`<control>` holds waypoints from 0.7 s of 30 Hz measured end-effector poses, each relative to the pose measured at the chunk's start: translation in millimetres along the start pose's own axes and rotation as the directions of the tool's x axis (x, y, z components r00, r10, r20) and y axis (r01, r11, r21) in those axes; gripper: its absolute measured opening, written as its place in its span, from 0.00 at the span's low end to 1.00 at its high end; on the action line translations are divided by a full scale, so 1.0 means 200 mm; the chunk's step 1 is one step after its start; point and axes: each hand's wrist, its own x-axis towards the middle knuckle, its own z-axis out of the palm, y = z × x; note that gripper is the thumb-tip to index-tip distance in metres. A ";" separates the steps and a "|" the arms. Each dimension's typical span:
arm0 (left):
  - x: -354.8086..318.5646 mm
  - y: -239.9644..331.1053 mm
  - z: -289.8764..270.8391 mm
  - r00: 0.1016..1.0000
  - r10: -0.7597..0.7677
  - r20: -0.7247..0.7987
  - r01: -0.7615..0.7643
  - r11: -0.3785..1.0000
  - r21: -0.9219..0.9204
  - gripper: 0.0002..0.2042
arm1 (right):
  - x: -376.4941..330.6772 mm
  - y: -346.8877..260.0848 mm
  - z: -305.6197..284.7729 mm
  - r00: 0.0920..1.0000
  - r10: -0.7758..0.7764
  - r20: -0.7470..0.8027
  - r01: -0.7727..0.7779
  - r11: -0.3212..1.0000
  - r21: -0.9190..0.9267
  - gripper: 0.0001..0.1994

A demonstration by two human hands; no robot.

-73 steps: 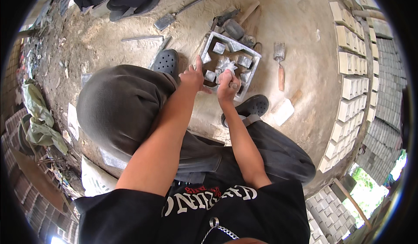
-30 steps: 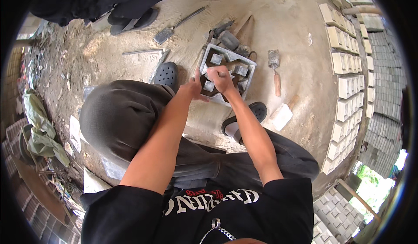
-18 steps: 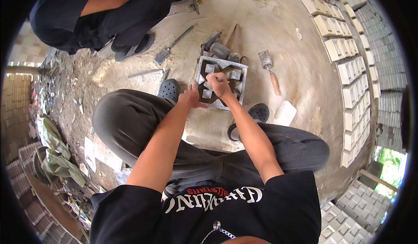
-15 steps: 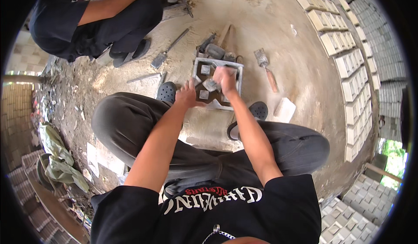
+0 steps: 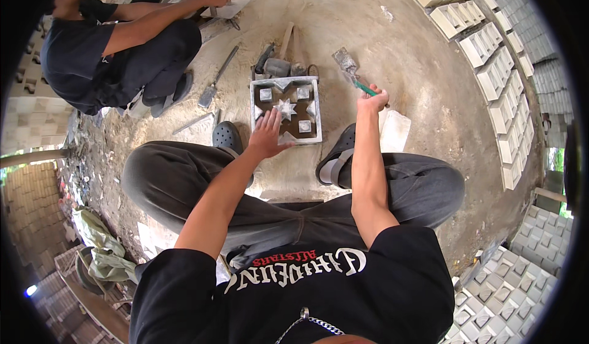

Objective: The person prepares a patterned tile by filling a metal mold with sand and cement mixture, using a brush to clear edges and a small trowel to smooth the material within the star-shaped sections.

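Note:
On the ground between my feet lies a square grey mould (image 5: 318,120). A star-shaped core (image 5: 285,109) stands at its middle, with small square blocks (image 5: 304,94) toward its corners and pointed pieces along its sides. My left hand (image 5: 266,136) rests over the mould's near left part, fingers stretched out and hiding that corner. To the right of the mould, my right hand (image 5: 373,100) is closed around the handle of a trowel (image 5: 345,60). Its dusty blade points away from me, and a green part shows just ahead of my fingers.
Behind the mould sit a dark cylindrical weight (image 5: 277,68) and a wooden piece (image 5: 286,42). A long-handled scraper (image 5: 208,95) lies left. A pale slab (image 5: 394,130) lies by my right knee. Cast blocks (image 5: 481,49) line the right. A co-worker (image 5: 123,55) squats at far left.
My right hand has left the mould's inside and moved right, taking hold of the trowel that lay on the ground. My left hand stays at the mould's near left. The view has shifted.

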 end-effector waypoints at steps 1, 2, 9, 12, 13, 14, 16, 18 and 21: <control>-0.01 0.03 0.00 1.000 -0.001 0.003 0.001 0.999 0.038 0.56 | 0.08 0.02 -0.06 0.998 -0.009 -0.062 0.008 1.000 -0.018 0.10; -0.02 0.03 0.01 1.000 0.005 -0.020 -0.004 0.999 0.053 0.56 | 0.12 0.04 -0.10 0.998 0.021 -0.065 -0.022 1.000 -0.009 0.10; -0.05 -0.07 0.07 0.987 0.070 -0.146 -0.047 0.986 0.157 0.55 | 0.23 0.17 -0.26 0.955 0.277 -0.110 -0.265 0.958 0.113 0.16; 0.00 -0.06 0.04 0.979 0.033 -0.199 -0.009 0.993 0.119 0.54 | 0.33 0.16 -0.31 0.948 0.308 -0.075 -0.302 0.950 0.082 0.15; 0.03 -0.05 0.02 0.981 -0.010 -0.192 0.031 0.994 0.106 0.54 | 0.35 0.16 -0.33 0.950 0.310 -0.042 -0.308 0.950 0.051 0.15; 0.06 -0.05 0.00 0.982 -0.052 -0.183 0.070 0.993 0.094 0.54 | 0.37 0.16 -0.34 0.947 0.316 -0.048 -0.316 0.949 0.023 0.15; 0.10 -0.05 0.00 0.974 -0.070 -0.217 0.090 0.992 0.084 0.53 | 0.42 0.15 -0.36 0.945 0.323 -0.056 -0.325 0.945 -0.029 0.15; 0.15 -0.04 -0.01 0.969 -0.071 -0.236 0.089 0.994 0.067 0.52 | 0.46 0.14 -0.41 0.933 0.349 -0.082 -0.353 0.935 -0.033 0.16; 0.21 0.01 -0.05 0.972 0.021 -0.235 0.002 0.995 0.099 0.52 | 0.50 0.13 -0.51 0.930 0.342 -0.133 -0.353 0.933 -0.069 0.19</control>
